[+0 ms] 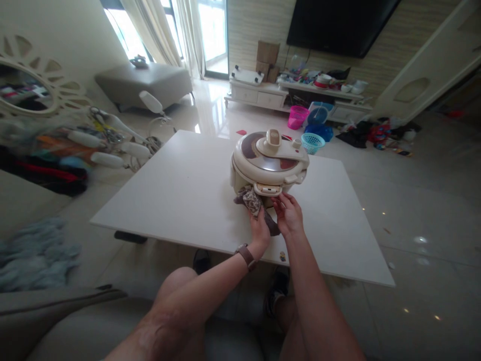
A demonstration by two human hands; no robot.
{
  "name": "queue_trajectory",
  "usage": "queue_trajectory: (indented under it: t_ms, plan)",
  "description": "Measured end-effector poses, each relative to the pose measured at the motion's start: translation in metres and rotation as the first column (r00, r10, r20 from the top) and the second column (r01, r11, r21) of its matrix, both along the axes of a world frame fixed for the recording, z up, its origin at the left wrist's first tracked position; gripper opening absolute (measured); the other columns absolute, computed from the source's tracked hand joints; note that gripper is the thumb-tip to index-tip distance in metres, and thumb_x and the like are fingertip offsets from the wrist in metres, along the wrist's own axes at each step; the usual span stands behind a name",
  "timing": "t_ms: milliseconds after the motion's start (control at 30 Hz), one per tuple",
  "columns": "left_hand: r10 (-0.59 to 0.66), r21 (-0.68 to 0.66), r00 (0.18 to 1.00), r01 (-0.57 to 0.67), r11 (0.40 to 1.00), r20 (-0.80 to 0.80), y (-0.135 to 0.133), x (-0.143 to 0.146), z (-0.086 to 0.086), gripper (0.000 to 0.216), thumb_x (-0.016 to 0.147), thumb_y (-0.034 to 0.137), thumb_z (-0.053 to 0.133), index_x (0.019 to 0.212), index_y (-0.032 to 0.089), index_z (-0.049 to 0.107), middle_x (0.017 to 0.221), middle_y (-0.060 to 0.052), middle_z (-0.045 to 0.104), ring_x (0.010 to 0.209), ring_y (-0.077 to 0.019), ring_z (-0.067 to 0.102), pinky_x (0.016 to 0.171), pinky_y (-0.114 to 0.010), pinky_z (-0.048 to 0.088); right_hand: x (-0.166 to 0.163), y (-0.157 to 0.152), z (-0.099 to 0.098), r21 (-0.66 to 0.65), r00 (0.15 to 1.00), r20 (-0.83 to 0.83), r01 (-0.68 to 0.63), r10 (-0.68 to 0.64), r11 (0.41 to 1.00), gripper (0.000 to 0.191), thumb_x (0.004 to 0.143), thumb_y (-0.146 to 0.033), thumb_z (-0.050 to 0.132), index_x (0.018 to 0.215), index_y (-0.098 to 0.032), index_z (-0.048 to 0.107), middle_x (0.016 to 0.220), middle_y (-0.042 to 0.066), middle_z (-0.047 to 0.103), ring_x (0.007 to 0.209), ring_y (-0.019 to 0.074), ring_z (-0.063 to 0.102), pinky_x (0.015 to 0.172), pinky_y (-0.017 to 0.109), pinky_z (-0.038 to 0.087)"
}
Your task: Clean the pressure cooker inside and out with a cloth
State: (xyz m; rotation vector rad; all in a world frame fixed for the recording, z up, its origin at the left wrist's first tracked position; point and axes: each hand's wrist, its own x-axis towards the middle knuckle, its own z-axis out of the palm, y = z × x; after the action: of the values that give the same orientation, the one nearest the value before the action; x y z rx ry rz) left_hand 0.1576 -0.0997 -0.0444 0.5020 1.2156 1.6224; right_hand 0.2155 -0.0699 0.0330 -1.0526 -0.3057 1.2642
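At the rounded cooker (268,165), left hand (260,229) tight on patterned cloth (252,201), right hand (290,215), grip unclear.

Daylight from the tall far-left window (214,32), beside cream curtains (153,27), gleams on the glossy tiled floor (210,113). Far right, a television (338,22) hangs above a white TV cabinet (246,95).

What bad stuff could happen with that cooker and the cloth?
The cloth in the left hand is bunched close to the cooker, so it might snag on the front ledge. Fingers of the right hand are right by that ledge, so they could perhaps get scraped or pinched. Both hands are on one side, so a hard push might slide the cooker along the table.
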Motion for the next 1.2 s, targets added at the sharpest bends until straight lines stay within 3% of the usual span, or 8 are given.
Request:
queue_trajectory:
  t_ms: [233, 400, 500, 600, 800, 867, 1067, 1200]
  plan:
    - [0.097, -0.040, 0.994, -0.100, 0.994, -0.052, 0.018, -0.019, 0.007, 0.046, 0.095, 0.038, 0.057, 0.136, 0.019, 0.058, 0.147, -0.014, 0.062, 0.139, -0.0277, 0.056, 0.122, -0.042, 0.039, 0.001, -0.001, -0.001, -0.006, 1.000, 0.014, -0.022, 0.022, 1.000, 0.026, 0.068, -0.017, 0.088, 0.082, -0.019, 0.067, 0.072, -0.002, 0.076, 0.067, 0.0120, 0.075, 0.055, 0.015, 0.055]
    - [0.201, 0.048, 0.977, -0.199, 0.979, -0.064, 0.042, -0.041, 0.011, 0.040, 0.095, 0.030, 0.059, 0.134, 0.021, 0.060, 0.151, -0.011, 0.059, 0.146, -0.0250, 0.049, 0.128, -0.039, 0.029, 0.005, 0.003, 0.001, -0.005, 0.999, 0.033, -0.030, 0.030, 1.000, 0.025, 0.065, -0.012, 0.085, 0.083, -0.019, 0.068, 0.072, -0.002, 0.076, 0.065, 0.0116, 0.073, 0.055, 0.016, 0.055]
    - [0.211, 0.086, 0.977, -0.211, 0.974, 0.010, 0.041, -0.039, 0.013, 0.035, 0.095, 0.025, 0.063, 0.129, 0.022, 0.063, 0.148, -0.009, 0.060, 0.146, -0.0244, 0.048, 0.129, -0.037, 0.026, 0.006, 0.004, 0.003, -0.009, 0.999, 0.037, -0.036, 0.036, 0.999, 0.025, 0.065, -0.012, 0.084, 0.083, -0.019, 0.068, 0.071, -0.002, 0.076, 0.064, 0.0115, 0.073, 0.055, 0.016, 0.055]
    - [0.171, 0.088, 0.984, -0.175, 0.981, 0.051, 0.024, -0.026, 0.016, 0.041, 0.092, 0.022, 0.069, 0.132, 0.023, 0.062, 0.150, -0.009, 0.059, 0.148, -0.0256, 0.046, 0.130, -0.036, 0.024, 0.007, 0.004, 0.005, -0.026, 0.998, 0.055, -0.041, 0.042, 0.999, 0.027, 0.064, -0.013, 0.085, 0.085, -0.019, 0.069, 0.070, -0.002, 0.075, 0.064, 0.0119, 0.072, 0.053, 0.016, 0.053]
    - [-0.091, 0.069, 0.995, 0.093, 0.993, -0.035, -0.016, 0.000, 0.016, 0.046, 0.088, 0.026, 0.075, 0.133, 0.026, 0.063, 0.158, -0.008, 0.050, 0.150, -0.0279, 0.044, 0.130, -0.037, 0.023, 0.008, 0.002, 0.004, -0.033, 0.998, 0.060, -0.035, 0.037, 0.999, 0.031, 0.062, -0.015, 0.088, 0.086, -0.019, 0.070, 0.069, -0.003, 0.074, 0.062, 0.0108, 0.070, 0.051, 0.015, 0.051]
    - [-0.127, 0.093, 0.991, 0.131, 0.987, -0.050, -0.020, 0.003, 0.017, 0.044, 0.087, 0.026, 0.076, 0.130, 0.025, 0.065, 0.155, -0.009, 0.052, 0.148, -0.0281, 0.047, 0.129, -0.037, 0.026, 0.008, 0.001, 0.004, -0.033, 0.997, 0.060, -0.039, 0.041, 0.999, 0.031, 0.062, -0.015, 0.089, 0.086, -0.019, 0.070, 0.067, -0.003, 0.073, 0.060, 0.0106, 0.070, 0.051, 0.015, 0.051]
    - [-0.094, 0.027, 0.996, 0.094, 0.995, 0.004, -0.011, 0.000, 0.017, 0.038, 0.089, 0.031, 0.074, 0.125, 0.025, 0.062, 0.137, -0.010, 0.065, 0.137, -0.0262, 0.056, 0.125, -0.038, 0.032, 0.009, 0.000, 0.003, -0.047, 0.996, 0.067, -0.051, 0.054, 0.998, 0.030, 0.062, -0.017, 0.089, 0.085, -0.020, 0.070, 0.065, -0.004, 0.072, 0.058, 0.0098, 0.068, 0.049, 0.015, 0.050]
    - [0.010, -0.054, 1.000, -0.009, 0.998, 0.020, 0.000, -0.006, 0.014, 0.035, 0.090, 0.028, 0.071, 0.123, 0.025, 0.059, 0.137, -0.009, 0.064, 0.136, -0.0261, 0.057, 0.123, -0.039, 0.034, 0.010, 0.001, 0.003, -0.067, 0.995, 0.080, -0.054, 0.059, 0.996, 0.030, 0.063, -0.018, 0.090, 0.085, -0.020, 0.070, 0.067, -0.004, 0.073, 0.057, 0.0094, 0.068, 0.048, 0.014, 0.049]
